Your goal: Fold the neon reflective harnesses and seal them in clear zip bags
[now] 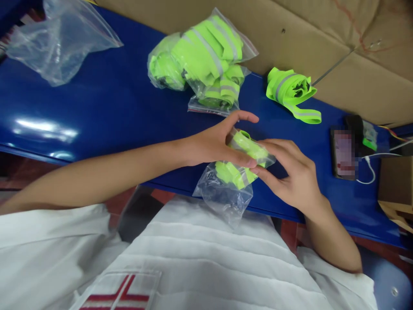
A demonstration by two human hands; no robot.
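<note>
Near the table's front edge is a clear plastic bag [226, 198] with a folded neon-yellow reflective strap [237, 172] inside it. My left hand [222, 144] lies over the bag from the left, its thumb pressed on the plastic and its index finger stretched away. From the right, my right hand [290, 172] pinches the bag's edge between thumb and fingers. The two thumb tips meet near the bag's right side. The loose lower part of the bag hangs over the table edge toward the white shirt.
Bagged neon-yellow straps [203, 54] are piled at the back of the blue table [106, 103]. A loose rolled strap [287, 88] lies right of them. An unfilled clear bag [61, 43] is at far left. A phone [343, 153] with a white cable stands right, beside a cardboard box [395, 185].
</note>
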